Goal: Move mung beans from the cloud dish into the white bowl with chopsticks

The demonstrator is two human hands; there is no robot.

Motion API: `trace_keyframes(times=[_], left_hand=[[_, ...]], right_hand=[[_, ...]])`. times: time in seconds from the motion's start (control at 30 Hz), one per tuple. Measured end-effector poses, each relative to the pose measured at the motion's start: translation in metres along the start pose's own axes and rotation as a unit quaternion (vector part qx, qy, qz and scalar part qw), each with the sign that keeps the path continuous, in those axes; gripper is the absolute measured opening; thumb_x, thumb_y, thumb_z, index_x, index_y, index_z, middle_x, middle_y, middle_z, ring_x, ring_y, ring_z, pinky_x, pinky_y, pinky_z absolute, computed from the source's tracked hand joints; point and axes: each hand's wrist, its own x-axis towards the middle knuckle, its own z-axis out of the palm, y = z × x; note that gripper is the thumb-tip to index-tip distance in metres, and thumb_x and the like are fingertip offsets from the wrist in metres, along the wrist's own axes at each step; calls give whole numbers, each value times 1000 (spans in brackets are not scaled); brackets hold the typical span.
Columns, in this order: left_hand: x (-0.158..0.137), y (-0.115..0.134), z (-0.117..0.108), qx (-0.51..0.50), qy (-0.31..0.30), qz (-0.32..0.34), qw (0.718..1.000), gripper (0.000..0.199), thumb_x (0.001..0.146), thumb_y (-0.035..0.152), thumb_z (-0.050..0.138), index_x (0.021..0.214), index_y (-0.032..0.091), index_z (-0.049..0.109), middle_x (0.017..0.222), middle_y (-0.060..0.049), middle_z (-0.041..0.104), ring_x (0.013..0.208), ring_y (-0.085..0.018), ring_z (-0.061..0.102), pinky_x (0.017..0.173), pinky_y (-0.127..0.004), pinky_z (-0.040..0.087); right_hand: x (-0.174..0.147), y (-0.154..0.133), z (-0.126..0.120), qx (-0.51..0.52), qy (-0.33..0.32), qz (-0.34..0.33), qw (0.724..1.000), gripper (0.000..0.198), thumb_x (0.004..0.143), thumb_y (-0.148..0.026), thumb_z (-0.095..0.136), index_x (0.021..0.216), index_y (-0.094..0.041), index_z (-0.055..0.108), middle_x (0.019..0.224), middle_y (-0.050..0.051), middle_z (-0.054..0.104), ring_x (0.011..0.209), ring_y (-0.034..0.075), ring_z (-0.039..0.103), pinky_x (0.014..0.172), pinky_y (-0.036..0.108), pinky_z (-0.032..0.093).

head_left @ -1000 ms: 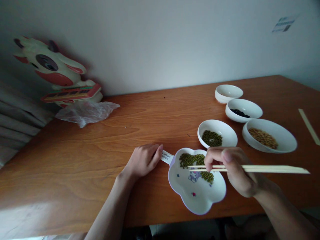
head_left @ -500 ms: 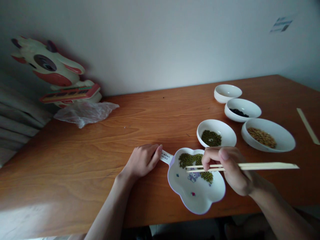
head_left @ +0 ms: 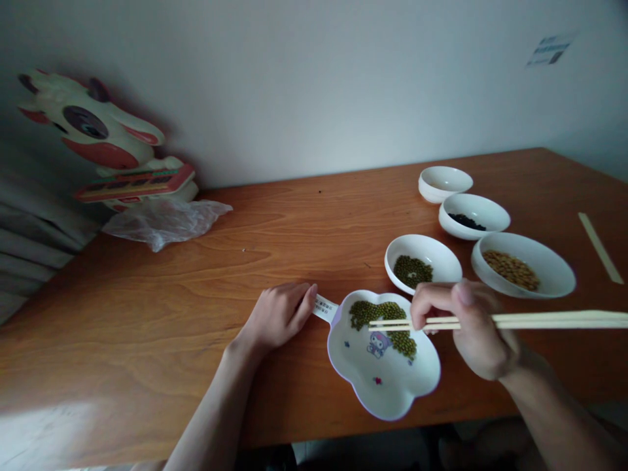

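Label (head_left: pixel 326 307) unreadable on your lilac-rimmed dish (head_left: pixel 356 371), near the table's front edge (head_left: pixel 304 436); right hand (head_left: pixel 483 343) clamps chopsticks (head_left: pixel 549 321), left hand (head_left: pixel 279 318) grip unclear.

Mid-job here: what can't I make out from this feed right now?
All in the head view:
Flower-shaped dish: upper-right rim partly hidden by the right hand.
White handle: outer end hidden by the left hand, so its grip is unclear; printing too small.
Chopsticks: rear ends cut off by the right edge; whether tips touch the green beans is unclear.
Wall sticker: text blurred.
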Motion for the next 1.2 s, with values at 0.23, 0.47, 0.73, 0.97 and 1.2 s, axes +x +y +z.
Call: trace_keyframes(times=[0.23, 0.47, 0.73, 0.97, 1.2], left_hand=[[1, -1, 1, 2, -1, -1, 1000, 41, 109, 38, 31, 80, 21, 54, 77, -2, 63, 68, -16, 57, 68, -29, 41], [1, -1, 1, 4, -3, -2, 1000, 41, 109, 39, 31, 80, 21, 53, 77, -2, 63, 66, -15, 56, 67, -29, 40], [1, 1, 0, 2, -7, -7, 1000, 41, 110, 39, 31, 80, 21, 52, 76, -1, 62, 65, -15, 55, 66, -29, 38], [0, 1, -1, -9, -3, 4, 1000, 39, 110, 37, 32, 79, 20, 51, 77, -1, 63, 67, -14, 55, 67, -29, 39], [1, 2, -1, 2, 4, 4, 1000, 41, 109, 38, 32, 79, 20, 53, 76, -2, 64, 65, -15, 56, 65, -29, 38]], right_hand=[[-9, -7, -51, -85, 254, 31, 963, 80, 105, -63, 11, 67, -26, 72, 64, 9, 64, 65, 25, 60, 62, 41, 39], [-7, -15, -46, -27, 237, 40, 970, 78, 105, -61, 13, 66, -25, 70, 64, 10, 62, 68, 28, 60, 63, 43, 40], [0, -8, -2, -16, -17, 39, 999, 69, 106, -60, 18, 72, -22, 64, 67, 3, 63, 65, 18, 59, 62, 34, 41], [8, -15, 7, -9, -27, 69, 997, 73, 105, -63, 15, 67, -21, 61, 62, 3, 57, 60, 17, 54, 58, 34, 38], [10, -14, 9, -23, -20, 75, 997, 73, 105, -64, 16, 64, -21, 59, 59, 2, 54, 57, 15, 51, 56, 33, 36]])
